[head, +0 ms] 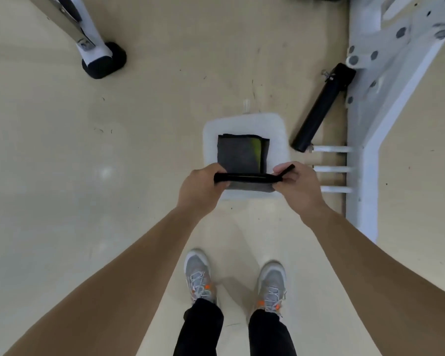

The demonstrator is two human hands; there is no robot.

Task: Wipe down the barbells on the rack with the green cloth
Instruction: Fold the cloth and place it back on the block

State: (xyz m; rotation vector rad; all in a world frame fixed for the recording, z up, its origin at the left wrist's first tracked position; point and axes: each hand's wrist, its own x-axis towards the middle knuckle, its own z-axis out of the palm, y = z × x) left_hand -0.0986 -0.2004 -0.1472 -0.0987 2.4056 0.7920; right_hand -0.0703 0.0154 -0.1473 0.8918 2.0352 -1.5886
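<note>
Gripped at both ends and stretched level above the near edge of a white square padded seat (278, 132): a thin black strip (247, 178), left end inside the curled fingers of the left hand (198, 186), right end pinched between thumb and fingers of the right hand (298, 183), a short tail poking up past them. Flat on the seat's middle: a folded dark grey cloth with a yellow-green layer (242, 155) showing along its right edge, near edge hidden under the strip. Beyond the seat's far right corner, on the beige floor (113, 150): a black cylinder (321, 109), slanting toward a white metal frame (396, 73) with three white pegs (332, 168).
</note>
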